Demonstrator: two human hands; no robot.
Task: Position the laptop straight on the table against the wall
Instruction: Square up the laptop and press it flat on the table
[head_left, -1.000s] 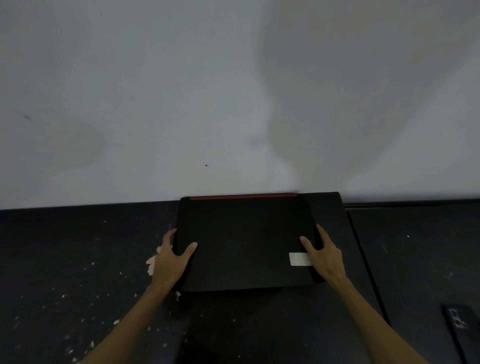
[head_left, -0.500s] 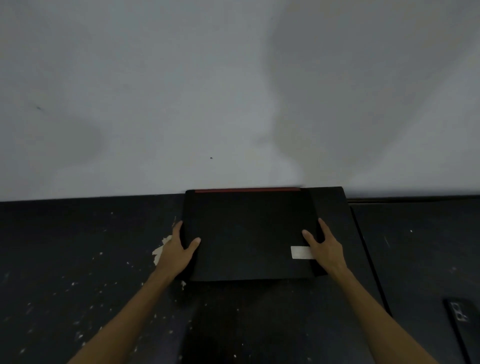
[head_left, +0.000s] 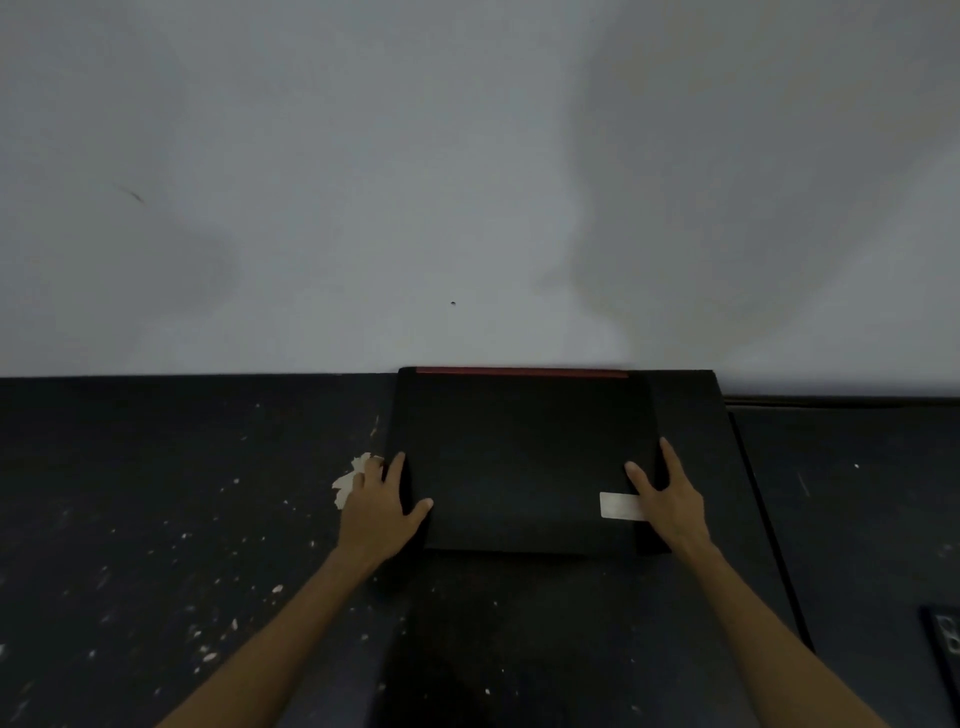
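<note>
A closed black laptop with a red strip along its far edge and a white sticker near its front right corner lies flat on the dark table. Its far edge meets the grey wall and its sides look square to it. My left hand grips the laptop's left edge, thumb on the lid. On the right edge my right hand holds it the same way, partly covering the sticker.
The table is speckled with pale chips, with a larger chipped patch beside my left hand. A seam runs down the table right of the laptop. A dark phone-like object lies at the lower right edge.
Both hands have slid the laptop away from me toward the wall; its far edge now sits at the wall line. My grip on its two sides is unchanged.
</note>
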